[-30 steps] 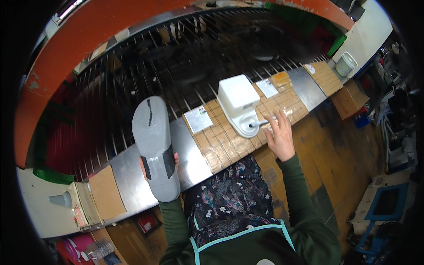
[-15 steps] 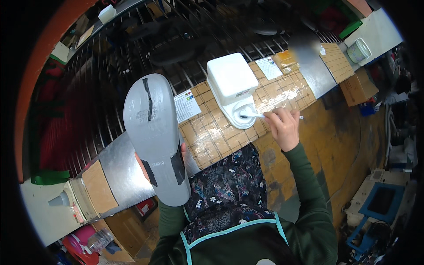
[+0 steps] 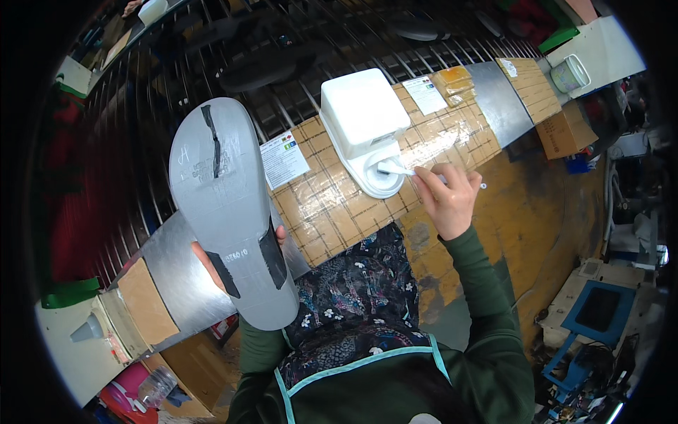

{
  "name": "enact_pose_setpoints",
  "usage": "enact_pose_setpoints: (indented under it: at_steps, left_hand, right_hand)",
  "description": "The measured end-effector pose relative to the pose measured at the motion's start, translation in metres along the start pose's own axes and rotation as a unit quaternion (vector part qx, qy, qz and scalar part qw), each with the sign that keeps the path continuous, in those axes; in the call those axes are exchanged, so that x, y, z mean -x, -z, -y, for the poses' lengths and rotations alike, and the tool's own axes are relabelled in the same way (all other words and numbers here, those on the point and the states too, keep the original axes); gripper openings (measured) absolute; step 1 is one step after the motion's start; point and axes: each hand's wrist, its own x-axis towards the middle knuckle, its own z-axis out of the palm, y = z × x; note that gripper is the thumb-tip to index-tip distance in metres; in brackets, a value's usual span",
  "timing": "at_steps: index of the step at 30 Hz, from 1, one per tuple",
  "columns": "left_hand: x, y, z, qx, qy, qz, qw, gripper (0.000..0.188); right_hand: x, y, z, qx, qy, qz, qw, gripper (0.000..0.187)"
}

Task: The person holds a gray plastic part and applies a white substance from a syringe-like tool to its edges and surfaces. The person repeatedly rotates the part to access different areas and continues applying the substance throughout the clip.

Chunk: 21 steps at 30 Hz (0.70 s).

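My left hand (image 3: 205, 263) grips a large grey shoe sole (image 3: 219, 191) from beneath, thumb at one edge and fingers at the other. The sole faces up, with a black streak near its broad end and dark patches on both sides of its narrower part. Most of this hand is hidden behind it. In my right hand (image 3: 452, 201), a thin white-handled brush (image 3: 400, 170) is pinched between thumb and fingers. Its dark tip is inside the round white cup at the front of a white box-shaped dispenser (image 3: 364, 109).
The dispenser stands on a taped cardboard sheet (image 3: 332, 219) over a metal ledge. Printed cards (image 3: 284, 161) lie beside it. Beyond runs a rack of metal rods (image 3: 304, 106) with dark soles on it. A white tub (image 3: 569, 74) sits at the right end.
The whole view has shifted a little. The sole in my left hand has moved slightly left, away from the dispenser. The brush tip stays in the cup.
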Motion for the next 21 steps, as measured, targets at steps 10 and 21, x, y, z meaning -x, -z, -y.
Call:
enact_pose_setpoints:
  at_steps: [10,21]
  left_hand:
    - [0.005,-0.023,0.015,0.085,-0.037,-0.025,0.995,0.060]
    - [0.004,-0.005,0.044,0.001,0.031,-0.055,0.998,0.067]
  right_hand:
    - [0.008,0.000,-0.004,-0.232,-0.227,0.105,0.940,0.015]
    - [0.021,-0.003,-0.007,-0.579,-0.433,0.176,0.669,0.017]
